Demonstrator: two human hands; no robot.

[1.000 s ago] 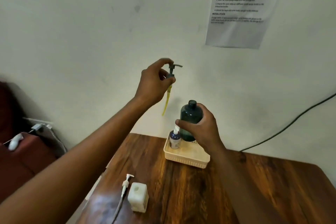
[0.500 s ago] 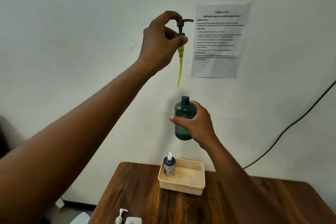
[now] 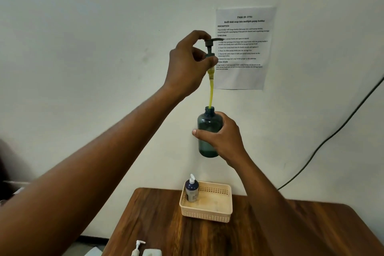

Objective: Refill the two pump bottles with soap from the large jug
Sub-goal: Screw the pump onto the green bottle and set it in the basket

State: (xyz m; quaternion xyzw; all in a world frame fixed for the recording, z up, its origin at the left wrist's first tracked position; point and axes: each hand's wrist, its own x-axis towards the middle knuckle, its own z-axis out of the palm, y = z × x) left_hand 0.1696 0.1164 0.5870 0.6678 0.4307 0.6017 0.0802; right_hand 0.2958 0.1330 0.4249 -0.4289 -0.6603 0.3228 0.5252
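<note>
My right hand (image 3: 223, 138) grips a dark teal pump bottle (image 3: 206, 124), held upright in the air in front of the wall. Above it, my left hand (image 3: 188, 64) pinches a grey pump head (image 3: 210, 48) by its collar. Its yellow dip tube (image 3: 211, 91) hangs straight down, and the tip sits just inside the bottle's open mouth. A small dark blue bottle with a white pump (image 3: 191, 188) stands in the left corner of a cream basket (image 3: 216, 214) on the wooden table (image 3: 166, 224). The large jug is not in view.
A loose white pump head (image 3: 137, 247) and the top of a white container (image 3: 152, 252) lie at the table's near left edge. A printed task sheet (image 3: 245, 48) hangs on the wall. A black cable (image 3: 332, 135) runs down the wall at right.
Both hands have come closer together. The dip tube, hanging clear above the bottle half a second ago, now has its tip in the bottle's mouth. A second ago the bottle stood in the basket.
</note>
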